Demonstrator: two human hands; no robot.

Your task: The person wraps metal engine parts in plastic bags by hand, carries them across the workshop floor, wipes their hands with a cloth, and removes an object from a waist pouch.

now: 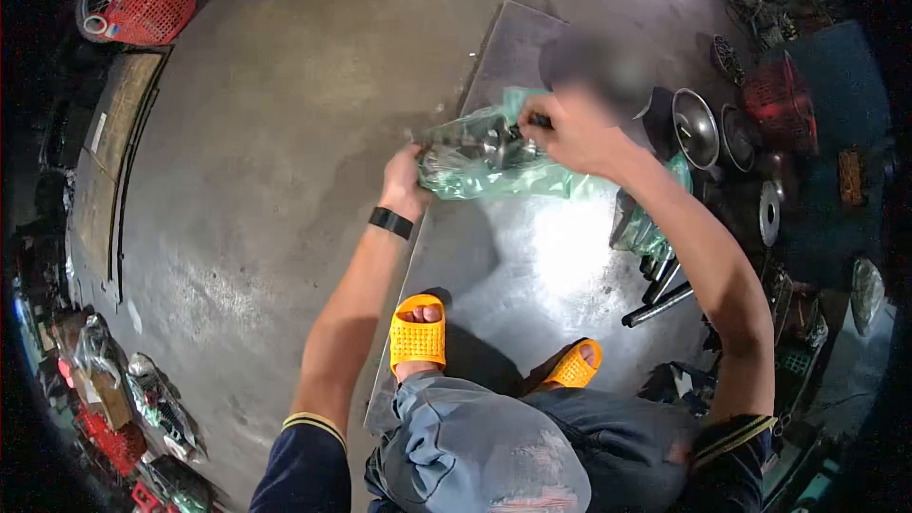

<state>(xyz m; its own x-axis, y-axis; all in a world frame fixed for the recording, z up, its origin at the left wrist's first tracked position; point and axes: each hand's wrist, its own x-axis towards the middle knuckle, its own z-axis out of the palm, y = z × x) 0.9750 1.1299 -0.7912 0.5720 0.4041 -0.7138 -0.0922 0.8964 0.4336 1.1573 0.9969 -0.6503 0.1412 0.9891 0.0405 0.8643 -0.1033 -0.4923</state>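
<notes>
A clear green plastic bag (551, 180) is stretched sideways in front of me, low over a flat sheet on the floor. My left hand (406, 180) is closed on the bag's left end. Shiny metal parts (496, 146) show through the film. My right hand (570, 133) is at the bag's upper right, fingers pinched around a small dark piece (540, 121). Whether that piece joins the metal parts I cannot tell.
Under my yellow sandals (418, 332) lies the flat grey sheet (456, 256). To the right are dark metal tubes (657, 306), round metal dishes (695, 128) and a red basket (781, 106). Another red basket (152, 2) stands far left, near flat cardboard (119, 161).
</notes>
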